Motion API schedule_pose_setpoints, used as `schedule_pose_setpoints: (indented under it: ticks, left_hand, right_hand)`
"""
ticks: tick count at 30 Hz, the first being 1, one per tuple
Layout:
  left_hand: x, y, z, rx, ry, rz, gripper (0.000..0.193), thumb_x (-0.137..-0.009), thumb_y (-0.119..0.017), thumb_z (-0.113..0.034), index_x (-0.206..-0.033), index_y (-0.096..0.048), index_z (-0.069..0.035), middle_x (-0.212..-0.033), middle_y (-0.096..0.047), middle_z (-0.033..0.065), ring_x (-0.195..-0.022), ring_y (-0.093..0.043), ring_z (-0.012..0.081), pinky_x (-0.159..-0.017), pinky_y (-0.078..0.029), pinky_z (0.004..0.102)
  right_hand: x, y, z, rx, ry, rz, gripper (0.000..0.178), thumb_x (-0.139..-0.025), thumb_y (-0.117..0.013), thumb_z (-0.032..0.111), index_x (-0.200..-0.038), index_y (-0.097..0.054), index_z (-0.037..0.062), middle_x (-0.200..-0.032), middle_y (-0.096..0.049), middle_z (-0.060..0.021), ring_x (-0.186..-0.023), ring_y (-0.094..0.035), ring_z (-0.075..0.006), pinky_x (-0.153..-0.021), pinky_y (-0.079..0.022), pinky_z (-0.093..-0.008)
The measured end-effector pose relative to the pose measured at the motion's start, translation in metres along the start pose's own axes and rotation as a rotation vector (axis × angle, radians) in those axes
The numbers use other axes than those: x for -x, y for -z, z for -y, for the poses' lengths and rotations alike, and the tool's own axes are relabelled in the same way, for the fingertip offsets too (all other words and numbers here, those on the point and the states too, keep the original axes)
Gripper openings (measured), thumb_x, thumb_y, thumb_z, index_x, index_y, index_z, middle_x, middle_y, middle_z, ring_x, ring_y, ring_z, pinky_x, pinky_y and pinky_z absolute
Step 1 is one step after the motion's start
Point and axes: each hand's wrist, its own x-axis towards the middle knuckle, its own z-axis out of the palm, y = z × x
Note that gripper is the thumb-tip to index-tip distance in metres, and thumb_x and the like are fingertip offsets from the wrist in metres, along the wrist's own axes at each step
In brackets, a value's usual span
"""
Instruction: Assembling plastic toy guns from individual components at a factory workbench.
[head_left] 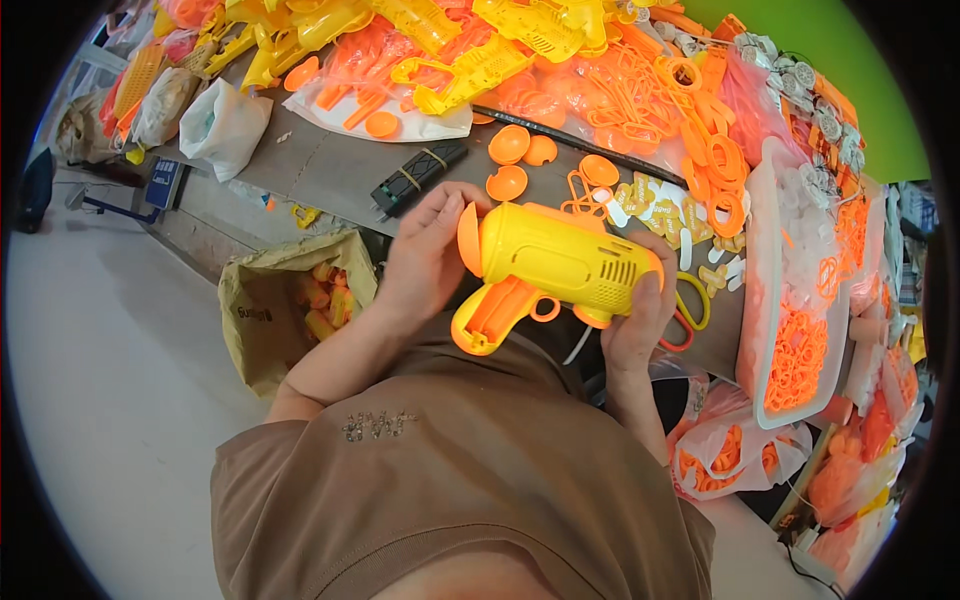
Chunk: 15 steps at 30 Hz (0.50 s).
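Observation:
A yellow toy gun [555, 255] with orange trim lies sideways in front of my chest, between both hands. My right hand [640, 310] is wrapped around its vented front end. At the other end, my left hand [430, 240] is closed with its fingers against the orange round cap [469, 240]; its fingertips are partly hidden behind that cap. The handle [490, 318] points down toward me, and its orange inside shows. Just beyond the gun, several loose orange domed caps [507, 183] rest on the grey table [330, 165].
A black banded block [420, 180] lies beyond my left hand. Scissors [690, 312] sit right of my right hand. Yellow and orange parts [470, 75] pile at the back. A white bin [765, 300] stands right; a brown paper bag [265, 320] of parts stands left.

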Motion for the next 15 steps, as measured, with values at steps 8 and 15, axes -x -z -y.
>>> schedule_pose_setpoints:
  ticks: [8,15]
  left_hand:
    - [0.012,-0.003,0.008,-0.476,-0.255,0.069,0.028,-0.1,-0.025,-0.017,-0.113,-0.042,0.001,-0.103,-0.06,0.0183,-0.095,-0.059,0.0208,-0.087,-0.046,0.0322]
    - [0.029,-0.015,-0.01,-0.071,0.348,0.062,0.046,-0.099,-0.027,-0.031,-0.129,-0.036,0.001,-0.11,-0.057,0.0262,-0.102,-0.059,0.0319,-0.089,-0.048,0.039]
  right_hand:
    - [0.013,-0.006,0.005,0.174,0.094,0.117,0.047,-0.088,-0.047,0.034,-0.114,-0.041,-0.0042,-0.103,-0.048,-0.0117,-0.087,-0.05,-0.0131,-0.076,-0.041,-0.0252]
    - [0.027,0.009,0.011,0.357,0.3,0.402,0.052,-0.082,-0.055,0.035,-0.112,-0.039,-0.0042,-0.102,-0.047,-0.0173,-0.087,-0.047,-0.022,-0.076,-0.04,-0.0337]
